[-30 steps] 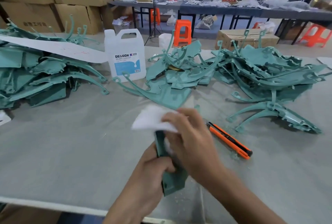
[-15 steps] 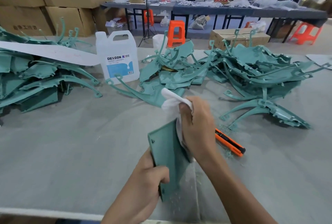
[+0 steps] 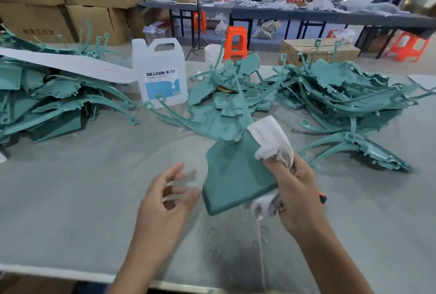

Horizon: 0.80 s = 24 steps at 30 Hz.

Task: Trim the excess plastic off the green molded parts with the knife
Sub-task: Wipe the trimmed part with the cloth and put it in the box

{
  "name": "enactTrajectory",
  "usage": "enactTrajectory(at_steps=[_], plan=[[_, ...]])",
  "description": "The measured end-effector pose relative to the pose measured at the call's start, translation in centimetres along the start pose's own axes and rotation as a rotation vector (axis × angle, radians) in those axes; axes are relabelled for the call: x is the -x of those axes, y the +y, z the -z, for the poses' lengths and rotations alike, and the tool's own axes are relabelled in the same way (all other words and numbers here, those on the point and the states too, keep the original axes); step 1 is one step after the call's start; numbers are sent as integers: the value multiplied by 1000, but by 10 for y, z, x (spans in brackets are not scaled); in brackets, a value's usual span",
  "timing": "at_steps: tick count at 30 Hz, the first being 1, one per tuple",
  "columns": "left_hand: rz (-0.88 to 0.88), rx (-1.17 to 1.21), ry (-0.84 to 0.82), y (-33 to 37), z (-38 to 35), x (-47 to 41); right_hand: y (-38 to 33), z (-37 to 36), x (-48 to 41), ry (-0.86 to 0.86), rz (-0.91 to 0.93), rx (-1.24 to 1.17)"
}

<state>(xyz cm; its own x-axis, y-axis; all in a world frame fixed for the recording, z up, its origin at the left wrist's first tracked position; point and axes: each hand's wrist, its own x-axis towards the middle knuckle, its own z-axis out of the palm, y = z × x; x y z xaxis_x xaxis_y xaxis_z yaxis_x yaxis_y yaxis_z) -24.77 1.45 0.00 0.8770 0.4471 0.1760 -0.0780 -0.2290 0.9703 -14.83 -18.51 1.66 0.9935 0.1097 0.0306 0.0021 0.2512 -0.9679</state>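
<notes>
Since half a second ago my left hand (image 3: pixel 169 197) has let go of the green part (image 3: pixel 236 176); it hovers just beside the part's left edge, fingers loose, spread and blurred, holding nothing. My right hand (image 3: pixel 297 190) pinches the part together with a white cloth (image 3: pixel 271 142), tilted above the table (image 3: pixel 70 199), nearer me than the white jug (image 3: pixel 160 74). Only a bit of the knife (image 3: pixel 322 198) shows behind my right wrist. Heaps of green parts (image 3: pixel 342 95) lie on both sides of the jug; I cannot tell what is in it.
</notes>
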Motion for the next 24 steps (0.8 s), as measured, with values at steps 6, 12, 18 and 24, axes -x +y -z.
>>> enactTrajectory(at_steps=[6, 12, 18, 24], plan=[[431, 791, -200, 5, -30, 0, 18, -1, 13, -9, 158, 241], [576, 1117, -197, 7, -38, 6, 12, 13, 4, -168, 210, 699], [467, 943, -207, 11, -25, 6, -31, 18, -10, -70, 302, 823], [474, 1007, -413, 30, -47, 19, -10, -31, 14, -46, 335, 511]])
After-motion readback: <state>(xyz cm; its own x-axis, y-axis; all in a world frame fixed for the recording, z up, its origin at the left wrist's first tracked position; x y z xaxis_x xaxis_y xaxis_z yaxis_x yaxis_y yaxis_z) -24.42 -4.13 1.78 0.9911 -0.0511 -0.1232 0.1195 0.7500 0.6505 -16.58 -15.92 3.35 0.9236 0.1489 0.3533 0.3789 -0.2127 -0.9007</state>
